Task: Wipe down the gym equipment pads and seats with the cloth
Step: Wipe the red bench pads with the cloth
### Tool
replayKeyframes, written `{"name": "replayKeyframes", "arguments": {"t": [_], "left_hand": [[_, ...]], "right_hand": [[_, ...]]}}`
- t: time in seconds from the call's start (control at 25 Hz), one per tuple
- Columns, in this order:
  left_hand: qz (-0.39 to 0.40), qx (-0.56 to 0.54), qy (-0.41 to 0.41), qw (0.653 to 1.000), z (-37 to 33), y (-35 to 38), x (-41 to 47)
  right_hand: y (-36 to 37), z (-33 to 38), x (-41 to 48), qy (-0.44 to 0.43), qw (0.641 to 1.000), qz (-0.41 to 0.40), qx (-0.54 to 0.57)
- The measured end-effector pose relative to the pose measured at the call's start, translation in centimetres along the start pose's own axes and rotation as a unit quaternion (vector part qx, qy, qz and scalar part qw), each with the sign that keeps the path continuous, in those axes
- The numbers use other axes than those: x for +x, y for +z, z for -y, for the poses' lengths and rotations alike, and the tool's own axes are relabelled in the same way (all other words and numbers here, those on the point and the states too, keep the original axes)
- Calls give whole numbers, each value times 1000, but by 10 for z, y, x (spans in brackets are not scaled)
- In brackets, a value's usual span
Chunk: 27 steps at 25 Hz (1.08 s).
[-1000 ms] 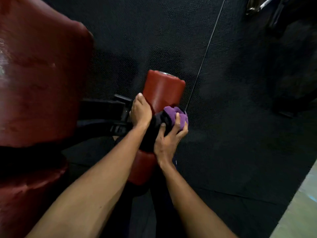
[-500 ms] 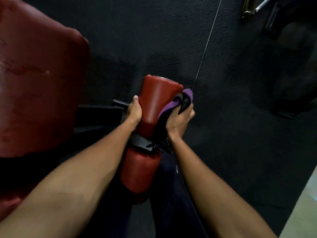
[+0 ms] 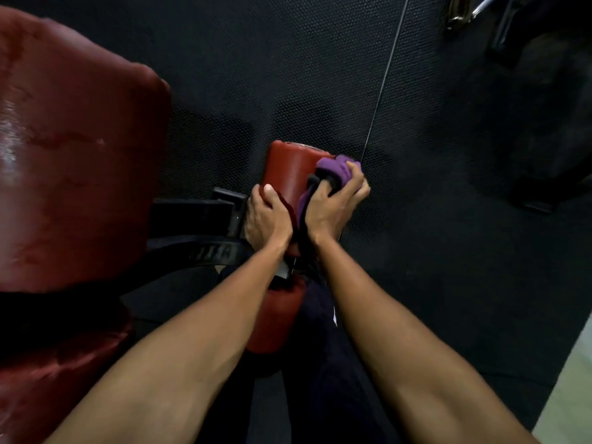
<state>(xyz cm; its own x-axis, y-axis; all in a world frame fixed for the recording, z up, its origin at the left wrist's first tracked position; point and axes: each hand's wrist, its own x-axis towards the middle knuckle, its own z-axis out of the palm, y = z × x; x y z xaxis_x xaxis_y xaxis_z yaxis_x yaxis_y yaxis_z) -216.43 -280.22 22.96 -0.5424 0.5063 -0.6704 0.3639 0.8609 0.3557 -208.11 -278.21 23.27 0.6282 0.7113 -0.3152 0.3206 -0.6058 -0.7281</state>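
Purple cloth [image 3: 337, 167] in right grip [image 3: 330, 209], on pad [image 3: 290, 174] (red)

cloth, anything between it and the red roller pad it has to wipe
Nothing visible does. The right hand holds the purple cloth against the right side of the red roller pad; the left hand grips its left side.

The right hand [image 3: 333, 203] now holds the purple cloth [image 3: 337, 165] at the far end of the red roller pad [image 3: 288, 174], up from its middle. The left hand [image 3: 266, 219] now wraps its thumb across the pad, no longer resting alongside.
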Motion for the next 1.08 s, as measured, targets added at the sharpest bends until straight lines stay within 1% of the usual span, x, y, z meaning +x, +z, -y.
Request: {"name": "replayKeyframes", "arguments": {"t": [0.04,0.08,0.2,0.24,0.32,0.36,0.4,0.52,0.6,0.68,0.72,0.76,0.8,0.84,0.88,0.92,0.96,1.04,1.08], "left_hand": [[8,13,-7,1000,1,1,4],[34,16,-16,999,2,0,11],[148,-62,-32,986,8,-10,40],[163,-73,-40,983,7,-13,44],[148,-58,-58,986,6,-13,43],[123,-41,-63,990,6,-12,35],[96,-26,-60,993,5,-11,24],[23,-19,4,1000,7,-5,-7],[9,-18,19,1000,10,-1,-12],[15,-2,9,1000,8,-2,-8],[21,12,3,1000,7,-3,-4],[33,24,0,999,8,-5,2],[56,20,-6,998,11,-5,10],[89,-6,-17,996,16,-6,20],[125,-48,-30,990,18,-8,30],[153,-84,-42,984,19,-11,38],[165,-103,-51,980,18,-14,42],[156,-89,-68,981,15,-15,39],[131,-59,-67,987,13,-13,30]], "right_hand": [[1,-5,8,15,1000,2,8],[0,-10,11,35,999,12,12],[-12,-33,3,103,993,47,19],[-18,-39,-9,123,990,61,8],[-31,-51,-43,142,985,95,-31],[-38,-55,-63,123,985,113,-43],[-46,-56,-80,85,986,132,-49],[-48,-46,-88,-28,984,164,-72],[-37,-27,-64,-73,979,161,-100],[-23,-8,-27,-94,982,132,-96],[-16,-3,-5,-80,989,107,-69],[-9,-1,16,-41,996,76,-37],[-4,-2,32,18,998,60,-15],[-2,-7,41,75,995,62,-15],[-4,-15,42,112,991,76,-26],[-9,-27,35,127,987,89,-39],[-16,-37,21,130,985,103,-49],[-30,-54,-20,160,976,132,-70],[-37,-59,-43,163,974,140,-78]]}}
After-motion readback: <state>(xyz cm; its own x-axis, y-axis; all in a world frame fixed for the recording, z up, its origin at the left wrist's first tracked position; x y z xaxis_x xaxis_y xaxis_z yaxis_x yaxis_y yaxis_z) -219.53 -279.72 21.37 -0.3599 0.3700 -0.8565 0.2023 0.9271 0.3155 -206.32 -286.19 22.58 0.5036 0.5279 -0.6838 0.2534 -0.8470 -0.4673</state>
